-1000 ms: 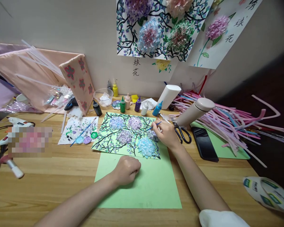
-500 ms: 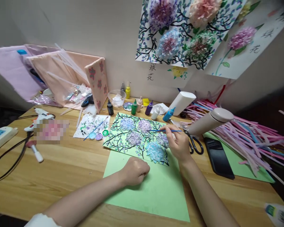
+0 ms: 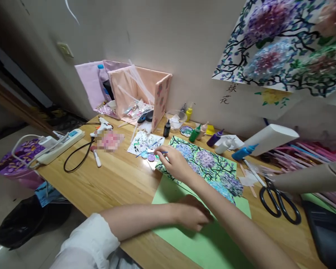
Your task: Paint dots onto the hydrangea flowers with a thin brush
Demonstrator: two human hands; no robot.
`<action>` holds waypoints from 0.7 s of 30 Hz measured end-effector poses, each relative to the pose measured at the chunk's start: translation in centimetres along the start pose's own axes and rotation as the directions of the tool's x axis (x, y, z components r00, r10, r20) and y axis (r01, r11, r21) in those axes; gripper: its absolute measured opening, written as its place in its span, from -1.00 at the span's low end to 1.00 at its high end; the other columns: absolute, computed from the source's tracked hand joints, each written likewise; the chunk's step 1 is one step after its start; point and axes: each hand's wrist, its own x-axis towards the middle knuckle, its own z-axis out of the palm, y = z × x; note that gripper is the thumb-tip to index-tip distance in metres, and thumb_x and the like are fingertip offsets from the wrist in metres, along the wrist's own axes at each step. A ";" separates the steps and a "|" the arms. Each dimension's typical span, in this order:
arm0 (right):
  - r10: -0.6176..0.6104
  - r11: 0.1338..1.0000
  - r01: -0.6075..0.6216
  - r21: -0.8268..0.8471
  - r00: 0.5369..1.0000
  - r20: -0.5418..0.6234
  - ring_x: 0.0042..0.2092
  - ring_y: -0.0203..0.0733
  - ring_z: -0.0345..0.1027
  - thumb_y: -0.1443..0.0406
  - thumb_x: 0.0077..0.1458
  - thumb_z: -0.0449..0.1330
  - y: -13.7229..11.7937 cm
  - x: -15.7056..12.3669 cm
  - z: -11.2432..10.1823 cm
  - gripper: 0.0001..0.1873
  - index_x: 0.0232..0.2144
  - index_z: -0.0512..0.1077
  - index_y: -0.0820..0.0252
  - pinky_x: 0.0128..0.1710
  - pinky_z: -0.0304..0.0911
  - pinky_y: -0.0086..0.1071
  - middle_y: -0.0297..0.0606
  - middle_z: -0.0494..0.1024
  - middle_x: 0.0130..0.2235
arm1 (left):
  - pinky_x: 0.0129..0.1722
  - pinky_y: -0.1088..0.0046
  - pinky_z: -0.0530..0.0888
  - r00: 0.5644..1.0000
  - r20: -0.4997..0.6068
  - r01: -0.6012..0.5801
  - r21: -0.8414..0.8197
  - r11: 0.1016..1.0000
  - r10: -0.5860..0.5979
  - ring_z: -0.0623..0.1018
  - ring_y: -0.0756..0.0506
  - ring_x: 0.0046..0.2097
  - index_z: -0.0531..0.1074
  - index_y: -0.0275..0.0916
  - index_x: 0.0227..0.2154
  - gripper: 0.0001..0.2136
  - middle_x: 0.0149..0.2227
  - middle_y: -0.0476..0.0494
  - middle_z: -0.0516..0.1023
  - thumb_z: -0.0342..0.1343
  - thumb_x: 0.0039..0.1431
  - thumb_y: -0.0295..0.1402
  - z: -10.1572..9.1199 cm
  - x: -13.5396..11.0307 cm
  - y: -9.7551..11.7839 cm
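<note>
My right hand (image 3: 173, 160) pinches a thin blue paintbrush (image 3: 162, 152) over the left corner of the flower painting (image 3: 220, 157). The brush's tip end points left, close to a purple paint cap (image 3: 151, 158) and a light blue one (image 3: 144, 154). Behind these caps is a white paper (image 3: 137, 144) daubed with paint. My left hand (image 3: 194, 215) rests as a fist on the plain green sheet (image 3: 182, 241), below the painting, with nothing visible in it. My right forearm passes in front of part of the painting.
Paint bottles, among them a green one (image 3: 195, 133) and a purple one (image 3: 215, 138), line the painting's far side. Black-handled scissors (image 3: 280, 203) lie at right, near a phone (image 3: 324, 228). A glue gun (image 3: 104, 125) and a power strip (image 3: 60, 146) are at left.
My right hand has carried the paintbrush left from the painted flowers to the paint caps. My view has swung left. My left hand stays a fist on the green sheet.
</note>
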 end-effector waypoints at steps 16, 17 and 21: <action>0.054 0.993 -0.043 -0.110 0.993 0.103 -0.21 -0.15 0.29 0.29 0.23 -0.07 0.8 2.0 2.0 -0.77 -0.27 0.38 0.19 -0.21 0.17 -0.31 -0.18 0.49 -0.29 | -0.47 0.43 0.39 0.990 0.058 -0.129 0.036 0.991 0.127 0.48 -0.13 -0.17 0.45 -0.16 -0.47 -0.87 -0.23 -0.06 0.52 -0.01 -0.03 -0.41 -0.8 0.1 0.0; 0.058 0.992 -0.046 -0.113 0.993 0.104 -0.21 -0.15 0.29 0.29 0.23 -0.07 0.8 2.0 2.1 -0.76 -0.27 0.38 0.19 -0.21 0.17 -0.31 -0.18 0.49 -0.30 | -0.48 0.43 0.38 0.991 0.059 -0.126 0.033 0.991 0.124 0.48 -0.12 -0.18 0.45 -0.15 -0.47 -0.87 -0.23 -0.05 0.52 0.00 -0.03 -0.41 -0.8 0.1 0.0; 0.022 0.996 -0.016 -0.090 0.997 0.070 -0.19 -0.15 0.30 0.29 0.23 -0.07 0.2 1.7 1.6 -0.76 -0.26 0.39 0.19 -0.19 0.18 -0.31 -0.17 0.50 -0.28 | -0.53 0.44 0.32 0.995 0.028 -0.095 0.036 0.995 0.094 0.48 -0.09 -0.25 0.41 -0.17 -0.51 -0.93 -0.30 -0.03 0.52 0.02 -0.05 -0.41 -0.9 -0.1 0.1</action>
